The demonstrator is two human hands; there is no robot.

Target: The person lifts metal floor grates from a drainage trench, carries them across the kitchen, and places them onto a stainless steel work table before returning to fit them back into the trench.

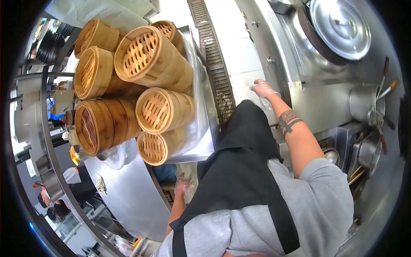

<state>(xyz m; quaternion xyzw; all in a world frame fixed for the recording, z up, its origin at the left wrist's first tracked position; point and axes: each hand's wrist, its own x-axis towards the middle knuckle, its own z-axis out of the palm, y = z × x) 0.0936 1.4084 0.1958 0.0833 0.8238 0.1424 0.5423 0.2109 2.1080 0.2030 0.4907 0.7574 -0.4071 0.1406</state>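
Floor (247, 62) is crossed by grate (213, 60) | steel table (204, 145) is stacked with tan and brown slatted steamers (173, 70) | right hand (264, 89): loosely spread | left hand (182, 184): state cannot be told

The person wears a light grey shirt (205, 233) with short, loose sleeves (323, 175), its cloth softly creased. Over it goes a plain black apron (239, 180), held by wide, flat black straps (283, 222) running up both sides of the chest. Thin, see-through gloves (274, 94) cover the right hand (262, 88) and the left hand (183, 184), crinkled and baggy at the wrist. A dark, patterned tattoo (289, 121) with solid bars marks the right forearm.
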